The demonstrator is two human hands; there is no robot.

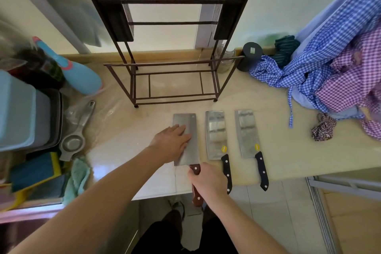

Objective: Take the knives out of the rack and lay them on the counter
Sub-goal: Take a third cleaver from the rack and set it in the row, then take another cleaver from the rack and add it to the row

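Seemingly flat on the table (127, 140), the cleaver (186, 150), pressed by open left fingers (181, 130) and gripped at its overhanging handle by the right hand (208, 181), could be tipped off the edge.

Glossy counter (278, 156); steel, wood-handled cleaver (186, 150).

I see three cleavers (216, 136) side by side on the counter (288, 150), before the rack (173, 80).

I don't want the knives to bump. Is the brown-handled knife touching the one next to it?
Apart. The head view shows a strip of bare counter between the brown-handled knife and the nearest black-handled knife.
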